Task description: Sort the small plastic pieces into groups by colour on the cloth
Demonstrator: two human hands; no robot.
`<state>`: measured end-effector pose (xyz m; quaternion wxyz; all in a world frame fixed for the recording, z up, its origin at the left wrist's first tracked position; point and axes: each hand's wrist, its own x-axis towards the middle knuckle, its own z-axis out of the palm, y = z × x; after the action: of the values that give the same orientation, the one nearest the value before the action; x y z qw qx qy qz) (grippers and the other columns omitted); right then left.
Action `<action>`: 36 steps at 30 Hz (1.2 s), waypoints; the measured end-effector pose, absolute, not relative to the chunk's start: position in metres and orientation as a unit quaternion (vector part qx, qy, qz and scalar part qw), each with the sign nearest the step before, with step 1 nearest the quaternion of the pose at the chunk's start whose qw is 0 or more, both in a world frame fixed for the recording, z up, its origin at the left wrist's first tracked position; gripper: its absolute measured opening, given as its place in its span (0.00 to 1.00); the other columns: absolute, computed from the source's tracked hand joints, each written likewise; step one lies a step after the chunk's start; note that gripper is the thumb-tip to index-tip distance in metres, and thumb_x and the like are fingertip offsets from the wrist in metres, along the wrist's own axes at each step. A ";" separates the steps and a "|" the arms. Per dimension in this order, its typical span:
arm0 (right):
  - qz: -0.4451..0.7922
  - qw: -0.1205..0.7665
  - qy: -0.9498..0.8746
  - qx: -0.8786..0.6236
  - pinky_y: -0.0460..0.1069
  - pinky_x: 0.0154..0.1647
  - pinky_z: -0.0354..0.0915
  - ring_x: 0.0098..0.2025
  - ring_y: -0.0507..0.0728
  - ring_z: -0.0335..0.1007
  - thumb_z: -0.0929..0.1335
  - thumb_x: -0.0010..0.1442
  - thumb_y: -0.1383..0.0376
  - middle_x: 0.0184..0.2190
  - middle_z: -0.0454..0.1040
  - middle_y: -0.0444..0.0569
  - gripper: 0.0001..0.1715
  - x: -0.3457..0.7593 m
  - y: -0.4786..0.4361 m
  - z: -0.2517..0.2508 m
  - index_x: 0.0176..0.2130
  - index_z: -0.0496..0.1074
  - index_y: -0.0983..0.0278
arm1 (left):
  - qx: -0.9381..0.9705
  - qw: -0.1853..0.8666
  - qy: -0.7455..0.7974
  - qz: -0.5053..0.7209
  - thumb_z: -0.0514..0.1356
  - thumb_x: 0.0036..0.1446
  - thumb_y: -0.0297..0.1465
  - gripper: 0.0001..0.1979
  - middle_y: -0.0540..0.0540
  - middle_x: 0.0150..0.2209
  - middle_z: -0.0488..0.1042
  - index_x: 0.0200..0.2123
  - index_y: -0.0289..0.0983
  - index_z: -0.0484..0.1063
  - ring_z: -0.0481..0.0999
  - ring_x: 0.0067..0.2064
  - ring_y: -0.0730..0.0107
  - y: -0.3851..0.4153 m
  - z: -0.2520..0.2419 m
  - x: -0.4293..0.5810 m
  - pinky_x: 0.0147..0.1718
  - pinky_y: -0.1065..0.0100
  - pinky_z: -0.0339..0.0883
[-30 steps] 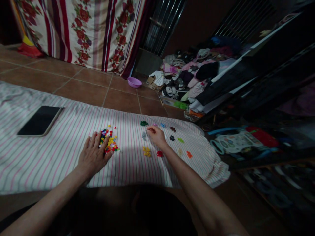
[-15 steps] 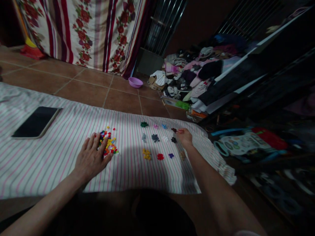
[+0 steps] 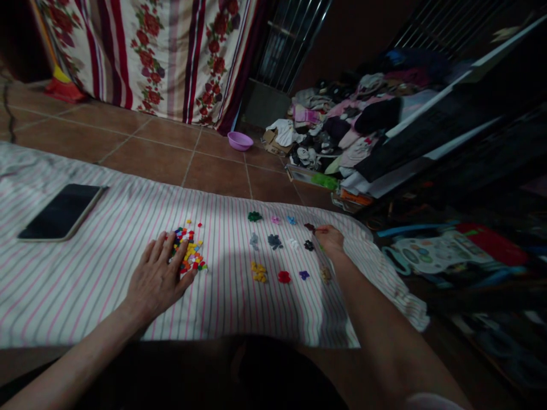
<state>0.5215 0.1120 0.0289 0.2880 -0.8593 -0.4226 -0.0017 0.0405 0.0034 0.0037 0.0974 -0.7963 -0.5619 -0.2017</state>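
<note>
My left hand (image 3: 156, 276) lies flat with its fingers spread, its fingertips against a mixed pile of tiny coloured plastic pieces (image 3: 190, 253). At the far right of the cloth, my right hand (image 3: 331, 239) has thumb and forefinger pinched together beside a small dark brown pile (image 3: 309, 227). Whatever is between those fingertips is too small to make out. Sorted by colour, several little piles sit left of that hand: green (image 3: 254, 216), pink (image 3: 276, 219), light blue (image 3: 291, 220), grey (image 3: 275, 241), white (image 3: 293, 244), black (image 3: 308, 245), yellow (image 3: 258, 272), red (image 3: 284, 277), purple (image 3: 303, 275) and tan (image 3: 325, 275).
A striped cloth (image 3: 106, 228) lies under everything, with a dark-screened phone (image 3: 62, 212) on its left part. Beyond it, a purple basin (image 3: 240, 141) stands on the tiled floor. Heaped clothes (image 3: 337, 125) and a leaning dark panel (image 3: 453, 114) fill the right side.
The view has shifted slightly, so the piles and my right hand appear a little further right. My left hand stays on the mixed pile; my right hand remains beside the brown pile, still pinched.
</note>
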 end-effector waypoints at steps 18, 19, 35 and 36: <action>0.005 0.179 -0.499 -0.848 0.50 0.44 0.66 0.37 0.58 0.74 0.65 0.47 0.73 0.32 0.79 0.48 0.14 0.506 0.098 0.038 0.28 0.78 0.61 | -0.795 0.098 -0.566 -0.198 0.49 0.60 0.46 0.30 0.33 0.63 0.60 0.61 0.35 0.58 0.56 0.65 0.44 0.002 0.004 0.039 0.60 0.47 0.52; 0.006 0.175 -0.498 -0.850 0.49 0.44 0.66 0.38 0.58 0.75 0.64 0.47 0.73 0.32 0.79 0.48 0.15 0.506 0.099 0.037 0.29 0.79 0.61 | -0.794 0.097 -0.566 -0.198 0.49 0.60 0.46 0.30 0.33 0.63 0.60 0.61 0.35 0.58 0.56 0.65 0.44 0.002 0.003 0.039 0.61 0.47 0.52; -0.003 0.212 -0.610 -0.763 0.48 0.45 0.66 0.41 0.56 0.74 0.62 0.53 0.70 0.37 0.80 0.48 0.17 0.444 0.105 0.057 0.37 0.79 0.62 | -0.789 0.076 -0.585 -0.172 0.49 0.61 0.47 0.34 0.31 0.65 0.55 0.64 0.33 0.55 0.53 0.66 0.43 -0.001 0.005 0.037 0.61 0.47 0.51; 0.009 0.226 -0.631 -0.742 0.48 0.45 0.66 0.41 0.56 0.74 0.62 0.53 0.69 0.37 0.80 0.48 0.17 0.432 0.106 0.058 0.36 0.79 0.62 | -0.789 0.074 -0.586 -0.172 0.49 0.61 0.47 0.34 0.31 0.65 0.55 0.64 0.33 0.55 0.53 0.66 0.42 -0.001 0.005 0.037 0.61 0.47 0.51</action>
<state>0.4318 0.1056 0.0580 0.2262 -0.7418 -0.6313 0.0086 0.0369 -0.0010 0.0055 0.0743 -0.7887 -0.5856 -0.1719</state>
